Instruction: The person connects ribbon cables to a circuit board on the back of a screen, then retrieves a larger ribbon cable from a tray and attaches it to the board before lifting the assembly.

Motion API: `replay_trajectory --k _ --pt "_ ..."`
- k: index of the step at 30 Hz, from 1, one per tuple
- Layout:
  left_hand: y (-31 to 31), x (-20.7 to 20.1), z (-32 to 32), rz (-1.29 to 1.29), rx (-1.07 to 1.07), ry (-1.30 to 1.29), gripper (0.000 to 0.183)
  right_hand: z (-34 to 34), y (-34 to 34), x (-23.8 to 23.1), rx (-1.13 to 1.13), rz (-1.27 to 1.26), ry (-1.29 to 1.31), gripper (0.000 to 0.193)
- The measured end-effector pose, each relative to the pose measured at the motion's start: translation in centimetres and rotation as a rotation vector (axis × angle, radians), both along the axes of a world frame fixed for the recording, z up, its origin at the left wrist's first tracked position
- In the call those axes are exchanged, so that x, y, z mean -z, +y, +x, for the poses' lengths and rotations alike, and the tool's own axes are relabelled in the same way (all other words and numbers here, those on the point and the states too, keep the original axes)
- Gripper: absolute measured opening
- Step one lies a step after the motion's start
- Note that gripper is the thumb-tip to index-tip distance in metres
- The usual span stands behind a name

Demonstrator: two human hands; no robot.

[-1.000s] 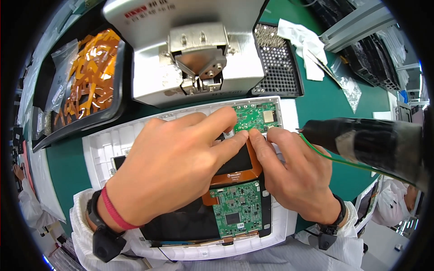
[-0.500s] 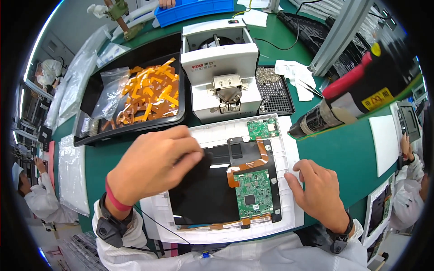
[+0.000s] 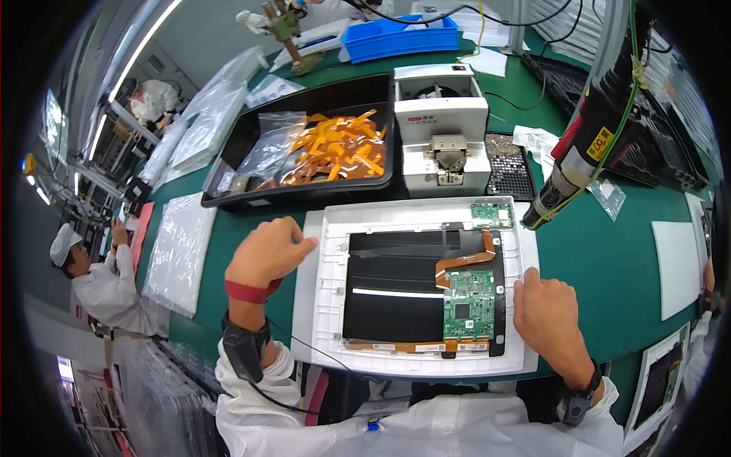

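Observation:
A white plastic housing (image 3: pixel 332 228) lies in front of me on a white sheet (image 3: pixel 303 335). A black panel (image 3: pixel 388 316) sits inside it, with a green circuit board (image 3: pixel 470 305) on its right part. An orange-brown flex cable (image 3: pixel 466 261) bends from there toward a smaller green board (image 3: pixel 491 215) at the top right corner. My left hand (image 3: pixel 266 251) hovers by the housing's left edge, fingers curled together; whatever they may hold is hidden. At the right edge, my right hand (image 3: pixel 547 316) has its fingers closed on the housing's rim.
Behind the housing stands a white screw-feeding machine (image 3: pixel 442 126), beside a black tray (image 3: pixel 304 196) of orange flex cables (image 3: pixel 343 148). A powered screwdriver (image 3: pixel 567 171) hangs at the right. Further off are a blue bin (image 3: pixel 400 42) and a foam sheet (image 3: pixel 179 251). Another person (image 3: pixel 106 282) works at the left.
My left hand has moved left, from above the black panel to beside the housing's edge. My right hand has closed at the right rim. The whole view has shifted.

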State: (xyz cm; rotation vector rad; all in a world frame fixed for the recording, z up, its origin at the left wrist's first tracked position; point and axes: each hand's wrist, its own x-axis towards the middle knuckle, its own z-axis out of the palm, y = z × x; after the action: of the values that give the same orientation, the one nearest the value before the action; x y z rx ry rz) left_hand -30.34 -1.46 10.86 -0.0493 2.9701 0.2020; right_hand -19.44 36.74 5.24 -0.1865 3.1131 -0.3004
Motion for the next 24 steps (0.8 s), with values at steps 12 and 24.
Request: replay_trajectory --k 12,24 --pt "0.6 3.0 3.7 0.034 0.221 0.051 0.024 0.3 0.2 0.3 -0.007 -0.335 0.042 0.021" --pt "-2.8 -1.8 11.9 0.682 -0.109 0.088 0.019 4.6 -1.4 -4.4 -0.028 -0.500 0.121 0.016"
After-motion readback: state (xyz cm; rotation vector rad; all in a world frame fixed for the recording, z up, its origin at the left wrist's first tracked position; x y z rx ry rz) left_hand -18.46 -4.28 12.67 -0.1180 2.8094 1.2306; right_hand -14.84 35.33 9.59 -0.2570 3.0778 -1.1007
